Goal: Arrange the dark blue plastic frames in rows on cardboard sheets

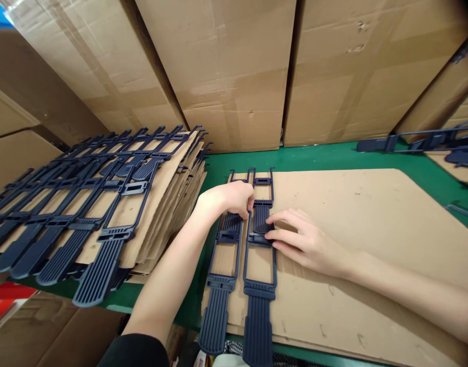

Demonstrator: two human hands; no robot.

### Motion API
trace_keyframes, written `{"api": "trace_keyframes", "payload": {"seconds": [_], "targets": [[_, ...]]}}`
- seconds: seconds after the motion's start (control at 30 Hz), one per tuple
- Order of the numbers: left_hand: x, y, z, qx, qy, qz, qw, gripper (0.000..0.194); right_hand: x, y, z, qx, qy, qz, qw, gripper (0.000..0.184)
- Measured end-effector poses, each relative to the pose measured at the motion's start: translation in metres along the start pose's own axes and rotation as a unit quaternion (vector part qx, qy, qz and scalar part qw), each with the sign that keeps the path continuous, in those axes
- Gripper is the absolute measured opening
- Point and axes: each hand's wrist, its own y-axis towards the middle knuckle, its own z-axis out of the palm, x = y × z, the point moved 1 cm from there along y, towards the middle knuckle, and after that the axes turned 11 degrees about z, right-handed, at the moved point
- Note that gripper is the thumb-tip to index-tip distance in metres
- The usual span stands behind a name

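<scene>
On the cardboard sheet (348, 219) lie two long dark-blue plastic frames side by side, each with a ribbed paddle end towards me. The nearer-to-right plastic frame (259, 326) has my left hand (234, 198) over its left edge, fingers bent down and closed on it. From the other side, my right hand (303, 237) touches the ribbed middle part of this frame with fingertips apart and stretched out. To its left, the other plastic frame (214, 321) is partly covered by my left hand.
A stack of cardboard sheets (169, 214) on the left bears several similar plastic frames (100, 270) in overlapping rows. Large cardboard boxes (226, 66) stand behind the green table (314, 155). More dark plastic parts (413, 142) lie at the far right.
</scene>
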Motion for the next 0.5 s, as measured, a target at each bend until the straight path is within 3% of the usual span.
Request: {"api": "trace_keyframes", "payload": {"seconds": [0.5], "targets": [[0.0059,0.0003,0.0008,-0.002,-0.03,-0.003,1.0,0.018,-0.0003,0.0017,-0.0009,0.0,0.008,0.016,1.0,0.009]]}}
